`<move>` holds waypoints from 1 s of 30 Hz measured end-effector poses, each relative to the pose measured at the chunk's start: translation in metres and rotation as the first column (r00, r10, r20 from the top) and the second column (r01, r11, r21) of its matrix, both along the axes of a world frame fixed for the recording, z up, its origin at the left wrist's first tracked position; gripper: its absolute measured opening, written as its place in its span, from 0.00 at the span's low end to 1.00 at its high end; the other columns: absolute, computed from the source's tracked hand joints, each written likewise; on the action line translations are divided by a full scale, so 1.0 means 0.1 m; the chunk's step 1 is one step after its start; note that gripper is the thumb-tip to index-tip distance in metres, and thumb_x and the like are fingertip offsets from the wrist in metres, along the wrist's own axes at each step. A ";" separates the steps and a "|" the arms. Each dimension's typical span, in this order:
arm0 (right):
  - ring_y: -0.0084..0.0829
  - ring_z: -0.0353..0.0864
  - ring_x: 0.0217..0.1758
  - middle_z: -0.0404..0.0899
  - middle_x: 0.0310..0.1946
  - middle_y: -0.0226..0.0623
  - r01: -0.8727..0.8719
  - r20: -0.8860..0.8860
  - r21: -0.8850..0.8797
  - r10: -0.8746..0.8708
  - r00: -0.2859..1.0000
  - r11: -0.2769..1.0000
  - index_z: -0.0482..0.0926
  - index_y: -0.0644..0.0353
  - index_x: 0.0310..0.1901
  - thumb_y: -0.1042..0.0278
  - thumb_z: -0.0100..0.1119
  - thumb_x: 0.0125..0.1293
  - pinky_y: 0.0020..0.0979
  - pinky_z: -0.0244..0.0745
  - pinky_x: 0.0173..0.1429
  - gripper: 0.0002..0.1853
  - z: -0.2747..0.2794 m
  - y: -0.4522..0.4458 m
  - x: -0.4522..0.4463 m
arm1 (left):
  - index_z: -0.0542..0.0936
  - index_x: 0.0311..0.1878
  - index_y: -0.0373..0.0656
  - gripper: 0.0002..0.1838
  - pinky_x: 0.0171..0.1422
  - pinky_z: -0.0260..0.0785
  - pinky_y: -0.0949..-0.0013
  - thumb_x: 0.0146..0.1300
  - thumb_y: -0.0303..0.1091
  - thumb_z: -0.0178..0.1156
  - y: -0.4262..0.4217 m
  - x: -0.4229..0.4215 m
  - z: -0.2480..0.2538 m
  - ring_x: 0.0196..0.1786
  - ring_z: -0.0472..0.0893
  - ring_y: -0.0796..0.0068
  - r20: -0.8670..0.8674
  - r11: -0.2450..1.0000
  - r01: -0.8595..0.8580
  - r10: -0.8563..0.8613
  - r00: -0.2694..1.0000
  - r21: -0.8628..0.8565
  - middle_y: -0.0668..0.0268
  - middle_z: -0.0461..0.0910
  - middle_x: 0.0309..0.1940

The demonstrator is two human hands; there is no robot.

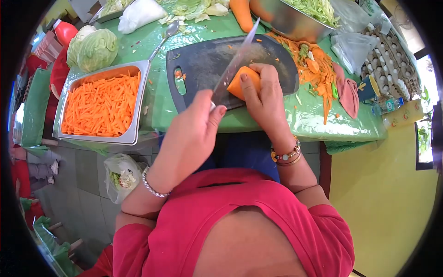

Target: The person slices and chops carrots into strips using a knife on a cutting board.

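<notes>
My left hand is wrapped round the handle of a kitchen knife. The blade points up and away, its lower part beside a thick piece of peeled carrot; whether it touches I cannot tell. My right hand grips that carrot piece, thumb on its near side and fingers behind it. Under both lies a dark chopping board with small orange bits on it. To the left stands a metal tray full of carrot sticks.
Carrot peelings lie right of the board, by a pink cloth. Behind are a metal bowl of shredded cabbage and a whole carrot. Left stand a cabbage and a spoon. Egg trays line the right edge.
</notes>
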State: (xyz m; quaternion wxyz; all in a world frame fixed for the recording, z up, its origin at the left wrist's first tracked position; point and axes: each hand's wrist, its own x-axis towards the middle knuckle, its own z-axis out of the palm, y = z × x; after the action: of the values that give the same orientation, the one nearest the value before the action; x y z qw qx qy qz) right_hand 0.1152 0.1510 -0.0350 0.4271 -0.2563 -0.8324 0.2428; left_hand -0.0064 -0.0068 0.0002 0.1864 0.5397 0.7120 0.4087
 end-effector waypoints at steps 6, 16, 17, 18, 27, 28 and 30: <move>0.55 0.73 0.45 0.73 0.40 0.55 0.077 -0.054 0.142 -0.070 0.996 0.987 0.72 0.71 0.48 0.69 0.55 0.74 0.48 0.70 0.53 0.11 -0.11 -0.08 -0.07 | 0.69 0.54 0.36 0.14 0.34 0.70 0.46 0.77 0.37 0.54 -0.02 0.07 -0.08 0.35 0.80 0.35 -0.207 0.999 -0.026 0.015 0.978 -0.048 0.44 0.80 0.31; 0.52 0.72 0.41 0.71 0.38 0.52 0.112 0.018 0.322 -0.124 0.992 0.940 0.72 0.69 0.46 0.71 0.55 0.71 0.47 0.70 0.50 0.09 -0.13 -0.04 -0.10 | 0.64 0.44 0.37 0.12 0.31 0.67 0.43 0.76 0.34 0.54 0.02 0.06 -0.08 0.30 0.78 0.36 -0.355 0.993 -0.014 -0.029 0.934 -0.118 0.44 0.77 0.25; 0.52 0.72 0.41 0.70 0.37 0.51 0.116 0.025 0.351 -0.133 0.991 0.929 0.72 0.69 0.46 0.72 0.56 0.70 0.47 0.70 0.50 0.09 -0.12 -0.04 -0.11 | 0.64 0.44 0.37 0.12 0.31 0.67 0.43 0.76 0.34 0.54 0.03 0.05 -0.08 0.30 0.78 0.36 -0.355 0.992 -0.014 -0.031 0.934 -0.123 0.44 0.77 0.25; 0.52 0.72 0.41 0.70 0.37 0.51 0.116 0.025 0.345 -0.132 0.991 0.931 0.72 0.69 0.46 0.72 0.56 0.70 0.47 0.70 0.50 0.09 -0.11 -0.05 -0.11 | 0.63 0.42 0.37 0.12 0.31 0.67 0.43 0.76 0.33 0.54 0.03 0.05 -0.08 0.29 0.78 0.36 -0.344 0.991 -0.002 -0.045 0.938 -0.133 0.44 0.77 0.24; 0.51 0.71 0.40 0.69 0.36 0.50 0.089 0.006 0.389 -0.099 0.995 0.917 0.72 0.69 0.43 0.76 0.57 0.65 0.46 0.71 0.49 0.09 -0.14 0.04 -0.11 | 0.63 0.42 0.37 0.12 0.32 0.67 0.42 0.75 0.31 0.55 0.14 0.02 0.03 0.29 0.78 0.37 -0.364 0.970 0.007 -0.097 0.926 -0.243 0.44 0.76 0.22; 0.51 0.71 0.40 0.69 0.36 0.50 0.080 -0.001 0.397 -0.087 0.996 0.915 0.72 0.68 0.42 0.76 0.57 0.64 0.46 0.71 0.49 0.08 -0.15 0.05 -0.12 | 0.63 0.42 0.36 0.12 0.33 0.67 0.42 0.74 0.32 0.55 0.16 0.02 0.04 0.30 0.78 0.37 -0.364 0.972 0.019 -0.106 0.925 -0.236 0.43 0.76 0.22; 0.51 0.71 0.40 0.69 0.36 0.50 0.074 -0.012 0.400 -0.075 0.997 0.914 0.71 0.68 0.41 0.76 0.57 0.64 0.47 0.71 0.49 0.07 -0.16 0.06 -0.11 | 0.63 0.42 0.36 0.12 0.34 0.68 0.42 0.74 0.32 0.55 0.21 0.02 0.05 0.31 0.79 0.37 -0.368 0.972 0.032 -0.119 0.922 -0.233 0.43 0.77 0.23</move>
State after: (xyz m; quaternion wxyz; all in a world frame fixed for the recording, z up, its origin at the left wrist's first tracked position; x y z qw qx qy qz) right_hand 0.1045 0.1566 -0.0510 0.4777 -0.1958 -0.8549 0.0507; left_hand -0.0047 0.0140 0.0052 0.1201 0.6114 0.7543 0.2066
